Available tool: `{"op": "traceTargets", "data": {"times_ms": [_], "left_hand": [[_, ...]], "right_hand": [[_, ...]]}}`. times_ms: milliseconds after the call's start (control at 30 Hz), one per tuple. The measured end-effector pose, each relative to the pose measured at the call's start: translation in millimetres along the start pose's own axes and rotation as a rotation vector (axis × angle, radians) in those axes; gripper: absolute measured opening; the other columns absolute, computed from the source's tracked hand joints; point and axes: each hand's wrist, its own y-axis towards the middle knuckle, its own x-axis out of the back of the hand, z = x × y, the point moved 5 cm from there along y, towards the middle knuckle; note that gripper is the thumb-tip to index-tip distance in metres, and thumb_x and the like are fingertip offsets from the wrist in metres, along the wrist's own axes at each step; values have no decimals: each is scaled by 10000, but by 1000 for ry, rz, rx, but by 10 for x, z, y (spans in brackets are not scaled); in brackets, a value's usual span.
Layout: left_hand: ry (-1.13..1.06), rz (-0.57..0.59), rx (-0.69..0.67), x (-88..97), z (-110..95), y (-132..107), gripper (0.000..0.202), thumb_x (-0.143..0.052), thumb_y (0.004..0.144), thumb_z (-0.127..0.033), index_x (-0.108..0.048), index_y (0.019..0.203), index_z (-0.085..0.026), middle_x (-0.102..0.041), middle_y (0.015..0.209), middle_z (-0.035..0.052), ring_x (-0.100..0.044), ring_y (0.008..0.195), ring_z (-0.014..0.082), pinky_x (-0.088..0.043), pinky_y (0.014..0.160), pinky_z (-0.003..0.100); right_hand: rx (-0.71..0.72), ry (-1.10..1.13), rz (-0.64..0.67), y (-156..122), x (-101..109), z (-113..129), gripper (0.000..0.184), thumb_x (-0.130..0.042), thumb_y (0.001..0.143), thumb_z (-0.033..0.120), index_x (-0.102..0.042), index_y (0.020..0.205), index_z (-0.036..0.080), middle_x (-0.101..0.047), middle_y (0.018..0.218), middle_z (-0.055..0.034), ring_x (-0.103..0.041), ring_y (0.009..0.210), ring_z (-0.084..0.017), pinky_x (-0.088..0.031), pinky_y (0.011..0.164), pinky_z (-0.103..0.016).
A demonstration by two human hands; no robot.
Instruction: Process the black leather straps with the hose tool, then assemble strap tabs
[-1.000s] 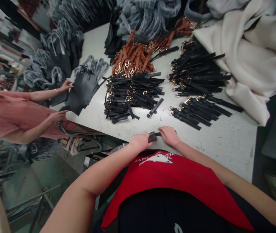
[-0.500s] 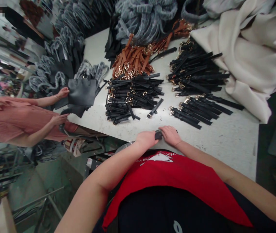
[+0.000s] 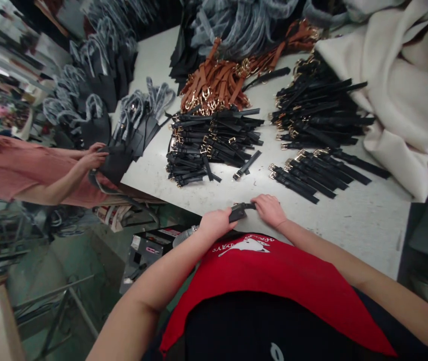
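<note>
My left hand (image 3: 216, 222) and my right hand (image 3: 271, 209) both grip a short black strap (image 3: 241, 210) at the near edge of the white table (image 3: 352, 215). The fingers of each hand are curled around an end of it. Just beyond my right hand lies a neat row of black straps with gold buckles (image 3: 313, 173). A single loose black strap (image 3: 247, 166) lies ahead of my hands. A large heap of black straps (image 3: 209, 143) sits further out on the left.
A pile of brown straps (image 3: 216, 85) and another heap of black straps (image 3: 317, 113) lie at the back. Cream cloth (image 3: 402, 85) covers the right side. A co-worker in pink, with both hands (image 3: 93, 156) on a black bag (image 3: 118, 158), stands left, beside rows of bags with wrapped handles.
My hands stay on the short strap, and the view shifts slightly. The co-worker has drawn the black bag toward the table's left edge and now has both hands on it.
</note>
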Motion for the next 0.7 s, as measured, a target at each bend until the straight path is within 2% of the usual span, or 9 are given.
{"op": "traceTargets", "data": {"times_ms": [100,267,467,700], "left_hand": [[-11,9,9,17,-6,76,485,-388,807,-581,-541,1083,-212,-675,919,89,-641,830,236,-486,709,329],[-7,-23,-32,34,12,66,500,-363,818,-585,-530,1116,-220,-674,933,81,-644,839,233,-489,714,320],[1,26,-24,36,27,90,487,-399,807,-580,-551,1092,-214,-675,939,85,-641,856,229,-484,738,312],[-14,-45,-52,62,13,161,504,-386,809,-592,-536,1114,-219,-675,922,89,-642,830,248,-488,702,330]], "right_hand": [[13,-2,26,5,-6,14,243,-386,858,226,-598,975,202,-598,916,-70,-462,859,-195,-264,730,-312],[-3,-15,24,8,-25,7,252,-378,863,237,-602,974,207,-590,911,-70,-456,852,-198,-258,729,-319],[0,-10,39,12,-35,7,260,-377,861,235,-608,978,200,-594,916,-80,-458,863,-200,-264,727,-319],[-32,-9,-9,6,-27,-13,256,-384,852,229,-606,976,195,-589,916,-84,-459,870,-205,-272,744,-327]]}}
